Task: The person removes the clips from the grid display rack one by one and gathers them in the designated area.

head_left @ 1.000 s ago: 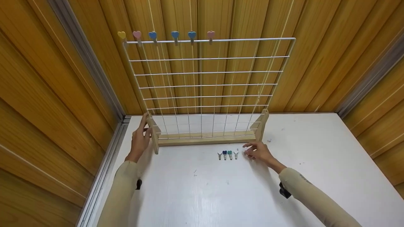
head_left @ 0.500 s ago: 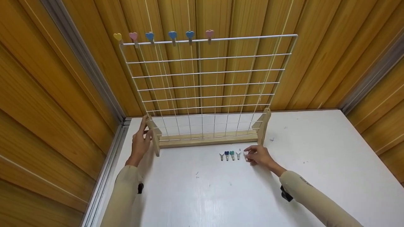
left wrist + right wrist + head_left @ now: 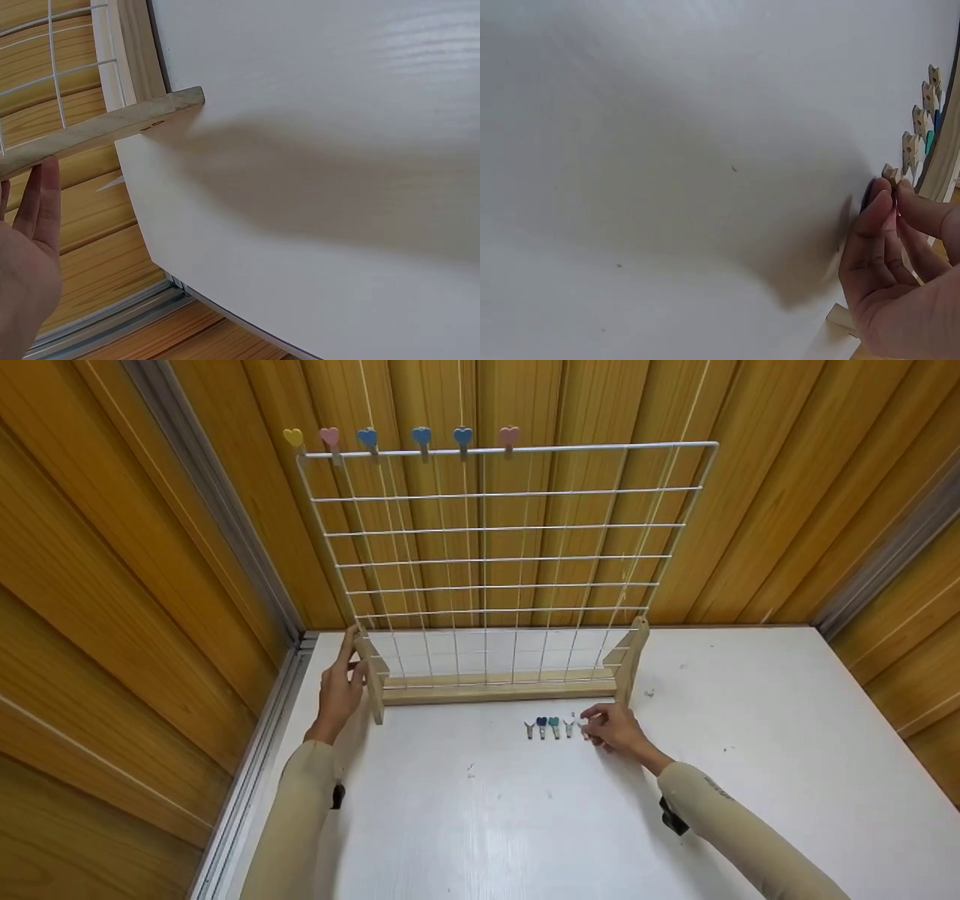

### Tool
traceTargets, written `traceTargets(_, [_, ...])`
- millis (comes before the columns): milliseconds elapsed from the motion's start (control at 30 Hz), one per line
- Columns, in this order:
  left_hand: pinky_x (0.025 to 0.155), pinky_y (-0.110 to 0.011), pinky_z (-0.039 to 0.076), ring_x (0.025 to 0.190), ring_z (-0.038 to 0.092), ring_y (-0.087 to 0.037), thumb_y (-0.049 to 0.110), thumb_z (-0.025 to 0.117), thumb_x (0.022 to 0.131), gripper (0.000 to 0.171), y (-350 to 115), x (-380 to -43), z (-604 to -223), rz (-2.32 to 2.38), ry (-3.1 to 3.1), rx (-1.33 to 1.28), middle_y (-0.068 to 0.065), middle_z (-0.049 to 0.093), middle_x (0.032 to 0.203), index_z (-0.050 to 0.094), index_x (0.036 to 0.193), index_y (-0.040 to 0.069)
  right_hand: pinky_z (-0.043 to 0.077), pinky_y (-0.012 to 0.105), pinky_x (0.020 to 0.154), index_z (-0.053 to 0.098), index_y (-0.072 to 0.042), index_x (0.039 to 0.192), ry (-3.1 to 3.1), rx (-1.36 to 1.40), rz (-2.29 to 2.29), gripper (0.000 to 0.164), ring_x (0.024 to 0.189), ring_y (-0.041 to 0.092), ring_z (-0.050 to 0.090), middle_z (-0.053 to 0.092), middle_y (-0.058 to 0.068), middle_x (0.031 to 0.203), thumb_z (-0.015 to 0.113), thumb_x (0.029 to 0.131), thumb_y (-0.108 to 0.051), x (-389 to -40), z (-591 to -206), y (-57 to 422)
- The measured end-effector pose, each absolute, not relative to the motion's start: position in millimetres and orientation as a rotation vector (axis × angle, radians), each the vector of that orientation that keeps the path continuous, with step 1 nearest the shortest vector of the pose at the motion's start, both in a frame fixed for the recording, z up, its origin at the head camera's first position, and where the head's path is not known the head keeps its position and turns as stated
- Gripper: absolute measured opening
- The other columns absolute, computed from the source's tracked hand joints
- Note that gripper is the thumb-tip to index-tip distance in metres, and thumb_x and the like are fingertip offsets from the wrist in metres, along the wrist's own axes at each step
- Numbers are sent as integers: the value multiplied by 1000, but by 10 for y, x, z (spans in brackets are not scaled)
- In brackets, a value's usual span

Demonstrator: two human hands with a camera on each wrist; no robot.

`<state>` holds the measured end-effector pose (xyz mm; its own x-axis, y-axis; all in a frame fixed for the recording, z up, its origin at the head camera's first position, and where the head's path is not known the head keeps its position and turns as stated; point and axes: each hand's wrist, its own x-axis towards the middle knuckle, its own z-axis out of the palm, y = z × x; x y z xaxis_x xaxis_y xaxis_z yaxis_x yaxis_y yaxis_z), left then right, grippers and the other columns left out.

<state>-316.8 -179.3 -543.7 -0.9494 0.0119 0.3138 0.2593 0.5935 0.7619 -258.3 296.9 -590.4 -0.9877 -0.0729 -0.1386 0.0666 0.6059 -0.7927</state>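
Observation:
A white wire grid rack (image 3: 480,525) stands upright on wooden side feet. My left hand (image 3: 341,694) lies against the outer side of the left wooden foot (image 3: 375,682); in the left wrist view its straight fingers touch the wood (image 3: 97,131). My right hand (image 3: 616,727) pinches a small wooden clothespin (image 3: 890,175) between thumb and fingertips, low over the table in front of the right foot. In the head view its pale heart top is mostly covered by fingers. Just left of that hand lie several clothespins (image 3: 555,727) in a row, with white, dark blue and green hearts.
Several heart clothespins, yellow (image 3: 293,437), pink (image 3: 509,435) and blue (image 3: 421,436), sit clipped along the left and middle of the rack's top bar. The white table (image 3: 480,825) has wood-patterned walls (image 3: 97,547) on its sides and back, and a metal rail (image 3: 255,765) along the left.
My right hand has closed its fingertips on the clothespin at the right end of the row. The left hand stays at the rack's left foot, and the head view shifts slightly.

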Motion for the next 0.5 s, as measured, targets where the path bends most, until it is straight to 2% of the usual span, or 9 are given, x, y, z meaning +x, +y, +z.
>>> traceTargets(133, [93,-57,57,122,63,-45,5,50,107,66,-1779,-3190,-5407,-1264,-2565,-227,-21,41,160,20,164,20,50,25,48,67,10,118,2690,40,-1312,28,61,15,66,73,15,78,71,94,-4,-2591,-5852,2975])
traceTargets(333, [93,-57,57,123,63,-45,6,49,107,66,-1802,-3149,-5405,-1267,-2573,-209,-21,42,159,19,165,19,60,39,57,67,11,120,2736,-70,-1234,31,66,27,73,75,26,92,70,96,-8,-2548,-5575,3025])
traceTargets(400, [95,-58,56,124,63,-45,6,49,108,67,-1795,-3149,-5405,-1264,-2581,-203,-21,42,160,19,165,20,61,37,58,67,11,121,2747,-175,-1236,30,67,28,74,75,28,95,69,97,-8,-2560,-5394,3015])
traceTargets(500, [97,-58,55,126,61,-45,7,48,108,67,-1779,-3162,-5388,-1276,-2590,-183,-20,40,161,16,165,23,58,27,57,67,10,122,2745,-332,-1269,30,70,28,74,74,27,98,67,99,-9,-2620,-5000,2910])
